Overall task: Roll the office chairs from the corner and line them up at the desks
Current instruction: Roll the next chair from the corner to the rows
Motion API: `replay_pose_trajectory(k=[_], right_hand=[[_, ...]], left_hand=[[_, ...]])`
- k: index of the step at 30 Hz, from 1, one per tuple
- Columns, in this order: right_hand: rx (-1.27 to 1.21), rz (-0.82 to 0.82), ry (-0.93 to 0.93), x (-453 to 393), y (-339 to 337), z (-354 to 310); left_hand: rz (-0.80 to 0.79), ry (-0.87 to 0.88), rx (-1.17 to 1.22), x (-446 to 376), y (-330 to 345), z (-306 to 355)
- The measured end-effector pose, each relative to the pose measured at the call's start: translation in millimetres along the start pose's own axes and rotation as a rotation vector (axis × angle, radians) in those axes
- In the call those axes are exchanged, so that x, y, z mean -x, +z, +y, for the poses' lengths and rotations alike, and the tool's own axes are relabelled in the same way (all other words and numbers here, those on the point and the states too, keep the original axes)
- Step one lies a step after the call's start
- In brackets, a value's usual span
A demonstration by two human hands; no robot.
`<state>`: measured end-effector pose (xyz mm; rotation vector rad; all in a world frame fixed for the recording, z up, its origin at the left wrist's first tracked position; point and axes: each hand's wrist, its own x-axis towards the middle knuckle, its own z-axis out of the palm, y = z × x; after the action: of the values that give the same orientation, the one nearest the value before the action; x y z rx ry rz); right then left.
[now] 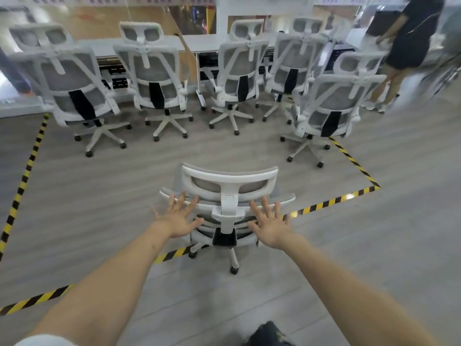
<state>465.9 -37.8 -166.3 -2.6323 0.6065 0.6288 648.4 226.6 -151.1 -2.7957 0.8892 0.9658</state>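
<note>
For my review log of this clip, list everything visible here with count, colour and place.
near chair: 1, white frame with grey mesh, centre foreground, straddling the tape line
chairs at the desks: 4, white and grey, in a row along the back
offset chair: 1, white and grey, right, behind the row
desks: white, along the back; count unclear
floor tape: yellow and black stripes, outlining a floor area
floor: grey planks
other person: 1, dark clothes, far right, blurred
left hand: fingers spread, at the near chair's back
right hand: fingers spread, at the near chair's back
</note>
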Motion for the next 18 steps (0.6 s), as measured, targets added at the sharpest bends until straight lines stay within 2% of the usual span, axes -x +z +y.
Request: replay_pose_trajectory(k=[9, 18], right_hand=[[-0.014, 0.08, 0.022, -159.5, -106.4, 66.8], [0.033, -0.02, 0.042, -322.1, -251.9, 144.0]], left_hand=[[0.023, 0.046, -0.02, -180.7, -115.3, 58.8], [0.024, 0.011, 0.012, -344.7, -226.3, 138.1]])
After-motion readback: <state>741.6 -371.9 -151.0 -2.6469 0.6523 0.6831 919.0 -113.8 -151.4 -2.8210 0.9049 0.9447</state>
